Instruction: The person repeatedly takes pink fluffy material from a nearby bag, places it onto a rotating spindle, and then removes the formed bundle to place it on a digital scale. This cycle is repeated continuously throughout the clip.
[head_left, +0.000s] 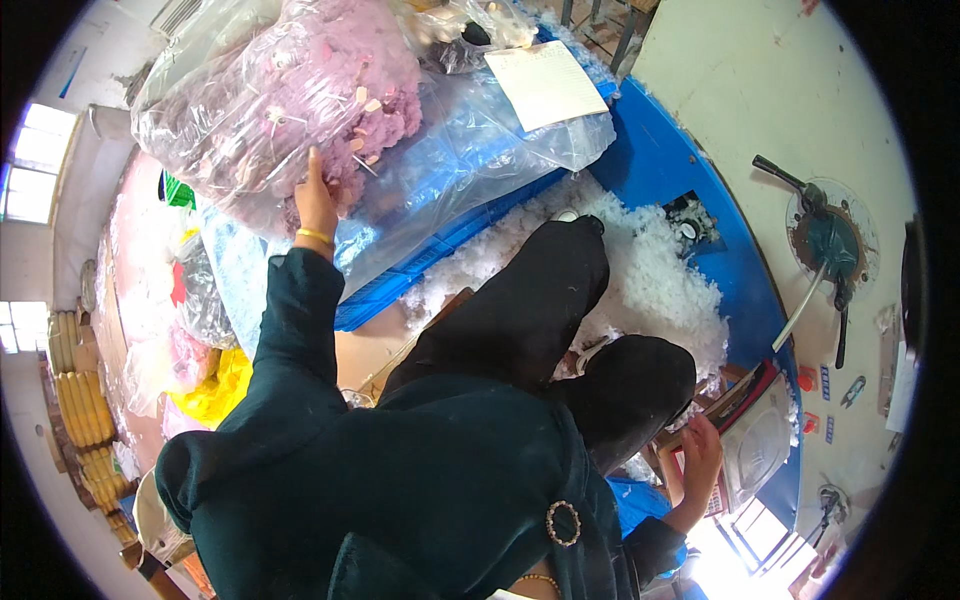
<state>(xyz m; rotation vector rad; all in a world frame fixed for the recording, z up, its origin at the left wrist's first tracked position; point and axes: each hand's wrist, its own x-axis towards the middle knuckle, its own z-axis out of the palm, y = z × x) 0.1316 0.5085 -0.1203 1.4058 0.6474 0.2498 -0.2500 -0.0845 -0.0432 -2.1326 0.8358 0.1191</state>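
Note:
My left hand (317, 205) reaches forward to a heap of fluffy pink plush pieces (375, 75) in a clear plastic bag (200, 125). One finger is stretched out along the plush; the others rest against it, partly hidden. Small pale tabs and thin sticks poke out of the pink pile. Low on the right, my right hand (700, 460) is beside an open box or drawer (755, 440) next to my knee. Its fingers are loosely bent and apart, with nothing visible in them.
White fibre stuffing (650, 270) surrounds my knees. A blue crate (430, 262) lies under a clear plastic sheet, with a sheet of paper (548, 85) on top. A pale table (740, 80) on the right carries a round metal fixture (832, 240) and small scissors (853, 391). Yellow bags (218, 390) lie left.

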